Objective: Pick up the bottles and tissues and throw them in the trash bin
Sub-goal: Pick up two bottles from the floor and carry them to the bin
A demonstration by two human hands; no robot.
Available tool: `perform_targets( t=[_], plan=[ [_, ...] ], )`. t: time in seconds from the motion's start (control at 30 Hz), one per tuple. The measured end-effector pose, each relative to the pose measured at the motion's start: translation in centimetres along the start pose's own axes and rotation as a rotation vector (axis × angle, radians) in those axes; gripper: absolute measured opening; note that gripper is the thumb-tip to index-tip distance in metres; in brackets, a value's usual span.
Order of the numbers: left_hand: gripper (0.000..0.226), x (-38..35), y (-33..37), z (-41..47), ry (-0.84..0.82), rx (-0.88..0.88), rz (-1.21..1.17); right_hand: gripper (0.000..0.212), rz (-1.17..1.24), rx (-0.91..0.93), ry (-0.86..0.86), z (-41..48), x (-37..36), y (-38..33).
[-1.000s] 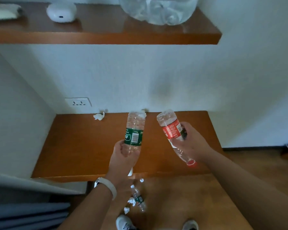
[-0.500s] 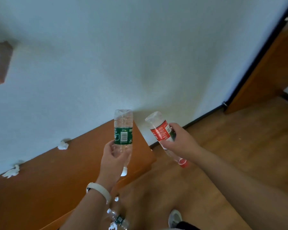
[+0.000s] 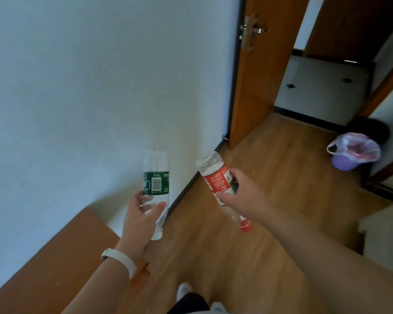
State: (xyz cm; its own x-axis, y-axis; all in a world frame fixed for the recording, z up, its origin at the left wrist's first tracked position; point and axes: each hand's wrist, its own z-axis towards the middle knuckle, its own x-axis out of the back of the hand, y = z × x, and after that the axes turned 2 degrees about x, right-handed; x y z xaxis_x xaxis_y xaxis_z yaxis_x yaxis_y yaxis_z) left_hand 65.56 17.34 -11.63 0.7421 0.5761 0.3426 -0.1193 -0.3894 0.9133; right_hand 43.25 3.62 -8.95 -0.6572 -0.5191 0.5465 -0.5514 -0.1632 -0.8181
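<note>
Turning right, the view has swung off the table, whose corner now sits low at left; the tissues seen a moment ago are out of frame. Nearest, the left hand curls round the lower body of the green-label bottle, held cap down. The right hand grips the red-label bottle at its label, tilted, red cap lowest. Both bottles look empty. Farther off, across the wooden floor past the open door, stands the purple trash bin, well apart from both hands; its liner holds something pinkish I cannot identify. By my judgement two bottles are picked up, none binned, and the tissues remain.
</note>
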Motion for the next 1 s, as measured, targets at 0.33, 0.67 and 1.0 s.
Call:
perform_targets(
  t=[0.33, 0.67, 1.0],
  plan=[
    [0.048, -8.4, 2.6, 10.6, -0.278, 0.002, -0.007, 0.066, -0.047, -0.178, 0.217, 5.2, 4.6, 2.7],
    [0.047, -14.0, 7.8, 22.7, -0.537, -0.149, 0.018, 0.054, -0.098, -0.371, 0.451, 10.9, 8.6, 2.1],
    [0.052, -23.7, 12.9, 25.1, -0.742, -0.272, 0.065, 0.064, -0.121, -0.504, 0.615, 12.8, 13.7, 4.8]
  ],
)
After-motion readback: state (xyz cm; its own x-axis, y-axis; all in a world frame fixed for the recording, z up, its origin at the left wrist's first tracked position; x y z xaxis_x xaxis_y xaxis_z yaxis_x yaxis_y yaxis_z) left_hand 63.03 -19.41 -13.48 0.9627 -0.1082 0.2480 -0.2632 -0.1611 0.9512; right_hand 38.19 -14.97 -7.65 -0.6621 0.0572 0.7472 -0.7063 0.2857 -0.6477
